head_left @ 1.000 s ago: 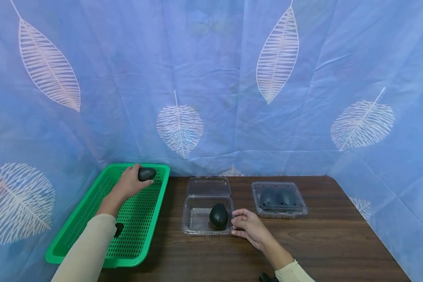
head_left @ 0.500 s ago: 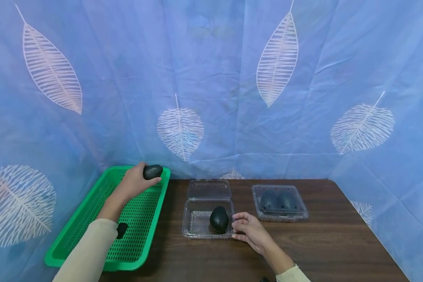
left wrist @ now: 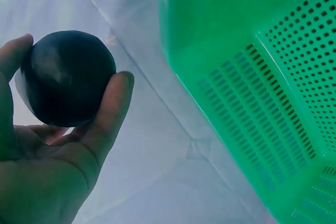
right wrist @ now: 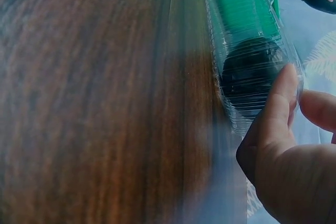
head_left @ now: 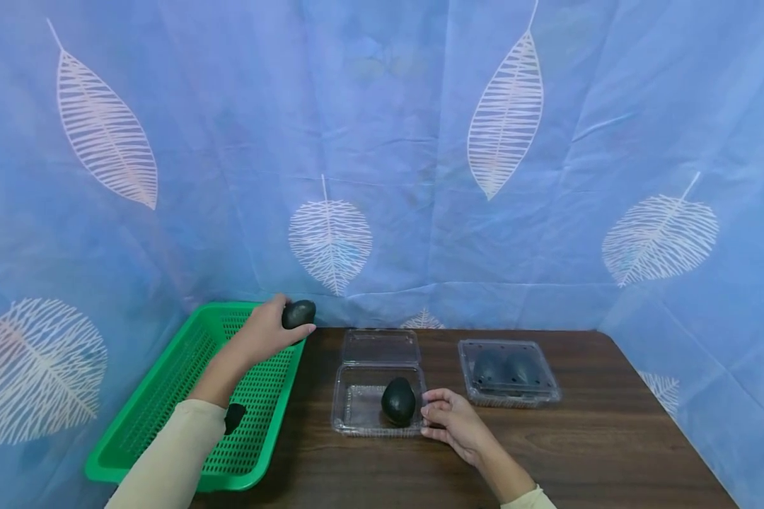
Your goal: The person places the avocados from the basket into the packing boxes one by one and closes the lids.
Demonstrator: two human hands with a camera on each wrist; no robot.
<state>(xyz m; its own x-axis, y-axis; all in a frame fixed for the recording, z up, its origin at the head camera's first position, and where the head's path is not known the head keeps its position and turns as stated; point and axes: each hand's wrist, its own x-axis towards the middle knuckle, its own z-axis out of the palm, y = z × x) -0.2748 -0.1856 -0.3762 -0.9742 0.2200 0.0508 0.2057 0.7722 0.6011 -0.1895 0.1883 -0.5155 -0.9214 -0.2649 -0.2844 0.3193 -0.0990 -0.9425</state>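
Note:
My left hand [head_left: 270,332] grips a dark avocado [head_left: 299,314] between thumb and fingers, above the far right corner of the green basket [head_left: 267,452]. The left wrist view shows this avocado [left wrist: 68,77] held apart from the basket wall. At the table's middle stands a clear plastic clamshell box [head_left: 363,417] with its lid [head_left: 380,346] laid back. A second avocado [head_left: 397,401] sits in its right half. My right hand [head_left: 455,424] pinches the box's right edge; in the right wrist view the thumb [right wrist: 281,93] lies on the clear wall.
To the right stands a closed clear clamshell box [head_left: 509,375] with two dark avocados inside. A blue leaf-patterned cloth [head_left: 420,212] hangs behind the brown wooden table [head_left: 579,438]. Something black [head_left: 234,418] shows beside the left sleeve, over the basket.
My left hand has carried the avocado rightward, from over the basket's inside to its far right rim. The right hand has stayed on the box's edge. The head view has shifted slightly.

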